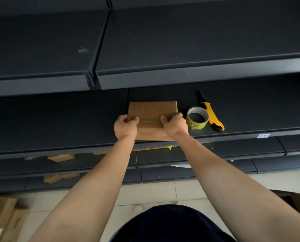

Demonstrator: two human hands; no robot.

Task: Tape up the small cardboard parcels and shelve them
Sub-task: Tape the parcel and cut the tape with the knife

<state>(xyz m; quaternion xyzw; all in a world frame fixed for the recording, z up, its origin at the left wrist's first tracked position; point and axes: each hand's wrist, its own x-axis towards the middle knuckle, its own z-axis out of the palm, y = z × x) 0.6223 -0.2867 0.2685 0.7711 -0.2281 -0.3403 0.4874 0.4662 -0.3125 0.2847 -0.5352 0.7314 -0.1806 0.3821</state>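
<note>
Two bare hands hold one flat brown cardboard parcel (152, 110), which lies on the dark grey metal shelf (58, 123) with its near edge at the shelf's front lip. The left hand (125, 127) has its grip clamped on the parcel's 9 o'clock edge and the right hand (175, 125) on the 3 o'clock edge. On each, the thumb lies on top and the fingers curl round the side. Both thumbs point inward along one strip of clear tape (150, 119), which crosses the parcel's top from 9 to 3 o'clock, so the parcel sits squarely between the two grips.

One roll of greenish clear packing tape (196, 125) lies flat at 3 o'clock from the parcel, just beside the right hand (whether they touch cannot be told). One yellow-and-black utility knife (211, 114) lies at 3 o'clock from the roll, close against it, running from 11 to 5 o'clock.

At 7 o'clock, on the lower shelves, two clusters of brown cardboard pieces (61, 157) show, their number unclear. Further brown cartons (4, 217) stand on the pale tiled floor (145, 194).
</note>
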